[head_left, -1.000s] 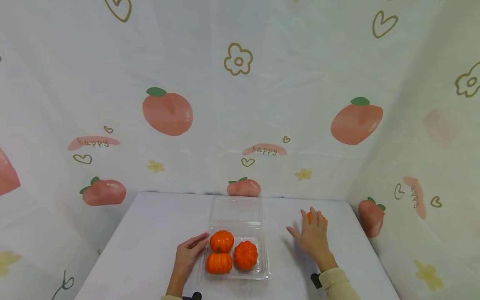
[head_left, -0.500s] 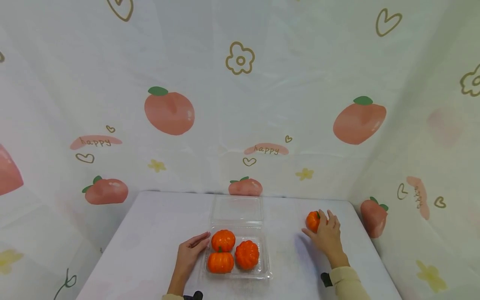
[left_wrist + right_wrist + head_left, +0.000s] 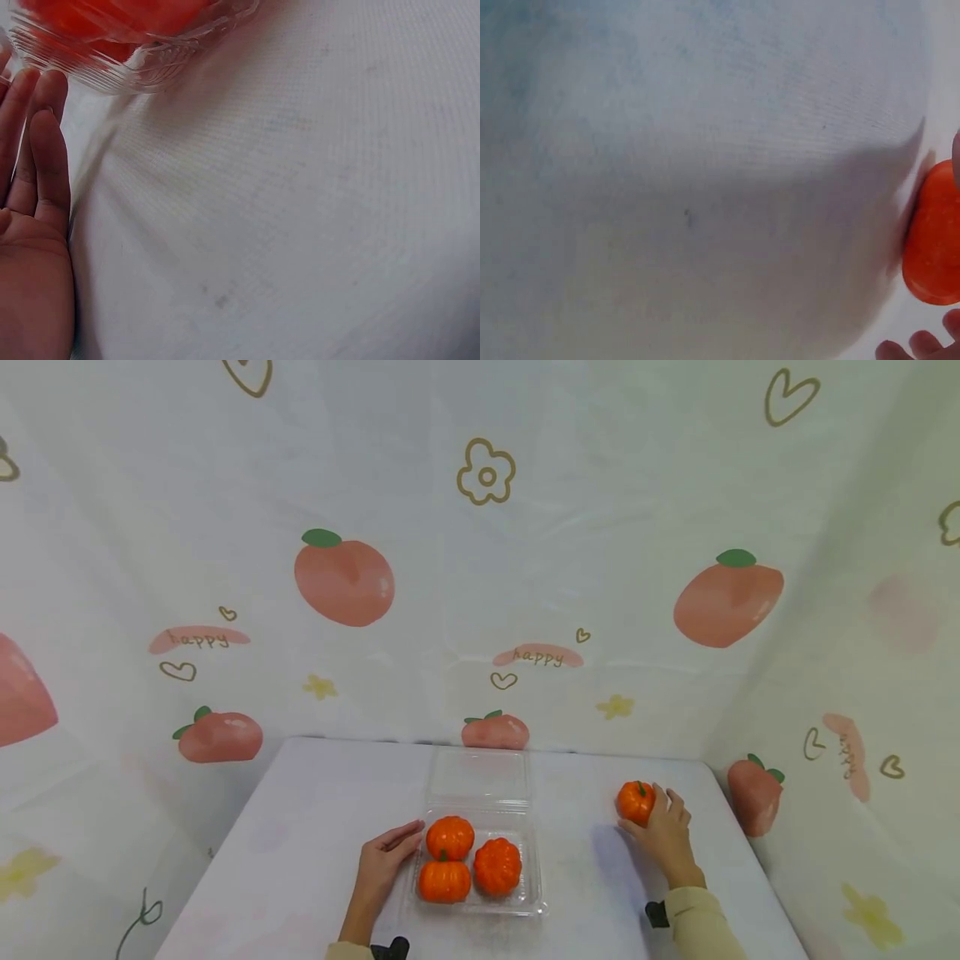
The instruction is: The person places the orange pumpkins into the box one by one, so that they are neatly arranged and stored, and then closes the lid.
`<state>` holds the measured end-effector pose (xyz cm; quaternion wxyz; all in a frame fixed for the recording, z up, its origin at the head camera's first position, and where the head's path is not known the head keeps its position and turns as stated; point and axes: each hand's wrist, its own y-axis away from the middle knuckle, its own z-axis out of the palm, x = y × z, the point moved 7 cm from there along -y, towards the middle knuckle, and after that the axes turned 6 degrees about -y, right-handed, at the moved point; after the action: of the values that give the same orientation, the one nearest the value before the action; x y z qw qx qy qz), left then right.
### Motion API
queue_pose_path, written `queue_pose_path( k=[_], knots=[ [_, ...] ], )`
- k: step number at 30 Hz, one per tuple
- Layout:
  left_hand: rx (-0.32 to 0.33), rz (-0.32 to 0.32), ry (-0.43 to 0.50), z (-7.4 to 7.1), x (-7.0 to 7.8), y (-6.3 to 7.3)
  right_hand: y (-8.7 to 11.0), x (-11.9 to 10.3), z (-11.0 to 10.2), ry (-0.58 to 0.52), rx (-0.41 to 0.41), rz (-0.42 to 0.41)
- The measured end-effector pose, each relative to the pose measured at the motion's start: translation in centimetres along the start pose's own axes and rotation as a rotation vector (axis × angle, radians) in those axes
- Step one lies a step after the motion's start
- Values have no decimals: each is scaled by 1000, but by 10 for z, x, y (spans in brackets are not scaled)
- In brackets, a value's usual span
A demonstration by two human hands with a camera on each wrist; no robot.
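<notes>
A clear plastic clamshell box lies open on the table, lid folded back. Inside sit three small orange pumpkins. My left hand rests at the box's left side with fingers fairly straight, fingertips at its ribbed wall in the left wrist view. Farther right, another orange pumpkin with a green stem stands on the table. My right hand reaches around its right side, thumb near its front. In the right wrist view, some fingertips are apart from the pumpkin; whether the index finger touches it is hidden.
The white table is bounded at back and sides by a hanging white cloth printed with peaches, hearts and flowers. The transparent lid reaches near the table's back edge.
My right hand has gone from covering the pumpkin at the right to its right side, so the pumpkin now shows. The left hand and box stay put; the head view shifts slightly.
</notes>
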<state>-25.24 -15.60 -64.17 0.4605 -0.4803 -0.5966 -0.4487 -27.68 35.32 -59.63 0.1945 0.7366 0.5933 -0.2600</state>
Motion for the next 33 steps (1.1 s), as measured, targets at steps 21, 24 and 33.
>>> queue_pose_path(
  k=[21, 24, 33],
  knots=[
    [-10, -17, 51, 4, 2, 0, -11, 4, 7, -51, -71, 105],
    [2, -13, 51, 3, 3, 0, -10, 1, 10, -56, -77, 107],
    [7, -10, 70, 0, 1, 1, -10, -10, 14, -75, -103, 62]
  ],
)
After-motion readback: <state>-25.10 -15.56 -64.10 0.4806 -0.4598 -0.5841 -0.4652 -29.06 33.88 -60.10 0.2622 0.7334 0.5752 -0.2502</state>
